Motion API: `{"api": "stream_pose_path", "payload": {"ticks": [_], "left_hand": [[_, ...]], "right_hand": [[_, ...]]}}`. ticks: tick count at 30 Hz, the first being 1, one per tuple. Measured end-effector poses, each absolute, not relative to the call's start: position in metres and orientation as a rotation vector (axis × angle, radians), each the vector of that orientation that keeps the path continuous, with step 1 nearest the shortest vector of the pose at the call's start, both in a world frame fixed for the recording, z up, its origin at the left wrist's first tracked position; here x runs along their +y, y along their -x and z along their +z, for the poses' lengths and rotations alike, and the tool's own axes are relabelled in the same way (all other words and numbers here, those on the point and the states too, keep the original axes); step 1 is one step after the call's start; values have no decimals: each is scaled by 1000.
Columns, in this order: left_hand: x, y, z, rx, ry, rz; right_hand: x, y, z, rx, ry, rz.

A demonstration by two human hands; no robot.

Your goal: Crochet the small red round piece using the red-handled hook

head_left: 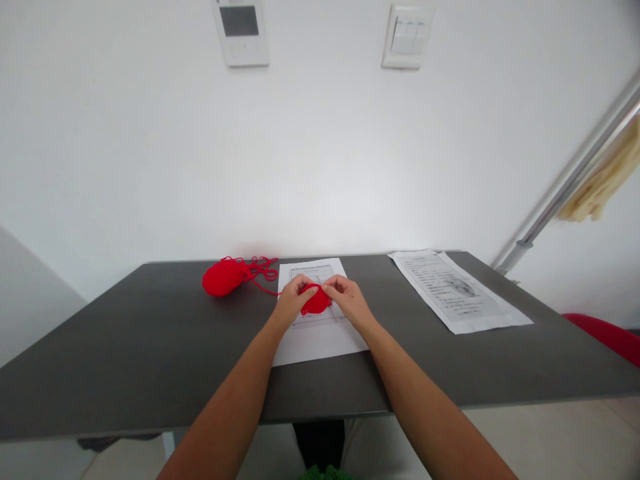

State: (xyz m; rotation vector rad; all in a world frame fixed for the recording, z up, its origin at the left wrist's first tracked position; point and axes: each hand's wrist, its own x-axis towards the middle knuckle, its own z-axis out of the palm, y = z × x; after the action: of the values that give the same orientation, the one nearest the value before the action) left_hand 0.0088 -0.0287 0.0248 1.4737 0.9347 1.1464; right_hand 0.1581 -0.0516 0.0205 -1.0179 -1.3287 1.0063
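Observation:
A small round red crochet piece [316,301] is held between both hands above a white printed sheet [320,337] on the dark table [125,347]. My left hand [293,301] pinches its left edge, fingers closed. My right hand [347,297] pinches its right edge, fingers closed too. A red strand runs from the piece to a ball of red yarn [223,277] lying to the left near the table's far edge, with loose loops [261,268] beside it. Whether a hook is in either hand cannot be made out.
A second printed sheet [457,290] lies at the table's right. The white wall behind carries an intercom panel [241,30] and a light switch [406,35]. A metal rail [575,173] slants at the right, with a red seat [607,337] below it.

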Motion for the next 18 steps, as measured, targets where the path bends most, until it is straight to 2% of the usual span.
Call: {"api": "stream_pose_path", "payload": {"ticks": [18], "left_hand": [[-30,-8,26,942,-1484,1121]], "right_hand": [[-50,-156,20,-1352,1051,990]]}}
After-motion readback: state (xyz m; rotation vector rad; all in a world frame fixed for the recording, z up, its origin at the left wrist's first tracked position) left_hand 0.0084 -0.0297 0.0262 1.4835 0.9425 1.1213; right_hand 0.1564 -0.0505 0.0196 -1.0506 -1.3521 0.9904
